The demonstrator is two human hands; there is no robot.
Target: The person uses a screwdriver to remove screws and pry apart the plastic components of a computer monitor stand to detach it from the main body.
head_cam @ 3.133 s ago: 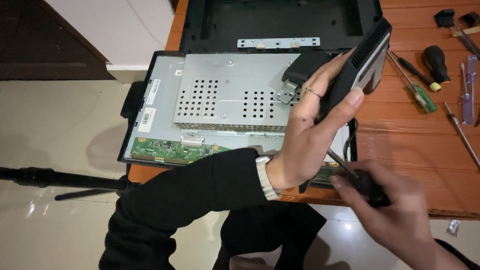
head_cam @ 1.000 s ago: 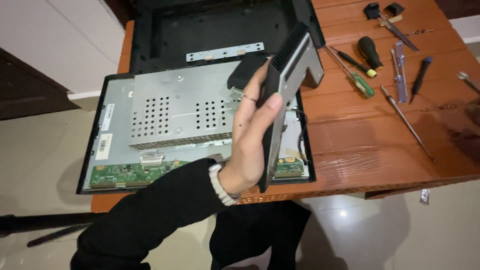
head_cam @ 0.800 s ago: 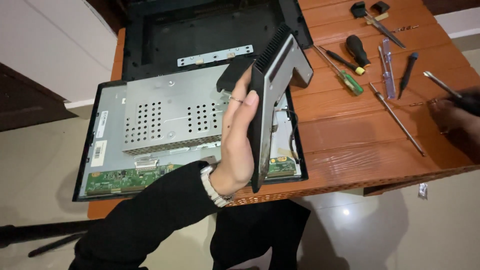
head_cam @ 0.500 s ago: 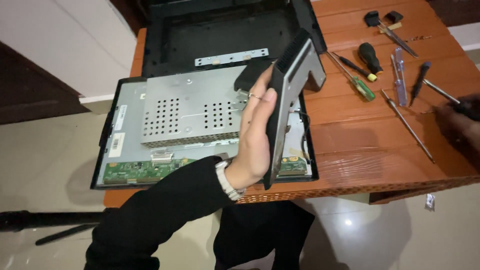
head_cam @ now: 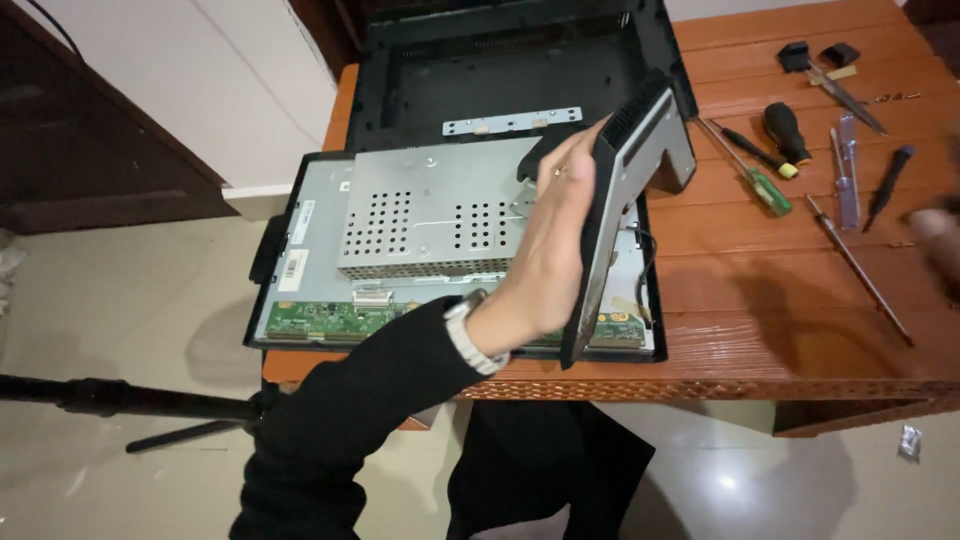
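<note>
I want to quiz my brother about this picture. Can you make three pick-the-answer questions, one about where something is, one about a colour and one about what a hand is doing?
1. Where do the screwdrivers lie?
A. on the floor
B. on the table, right of the monitor
C. inside the back cover

2. What colour is the table?
A. reddish brown
B. white
C. blue

3. What is the left hand doing?
A. lying flat on the table
B. holding up the stand
C. holding a screwdriver

Answers:
1 B, they lie on the wood beside the monitor.
2 A, its planks look reddish brown.
3 B, its fingers wrap the black stand, tilted above the monitor.
</note>
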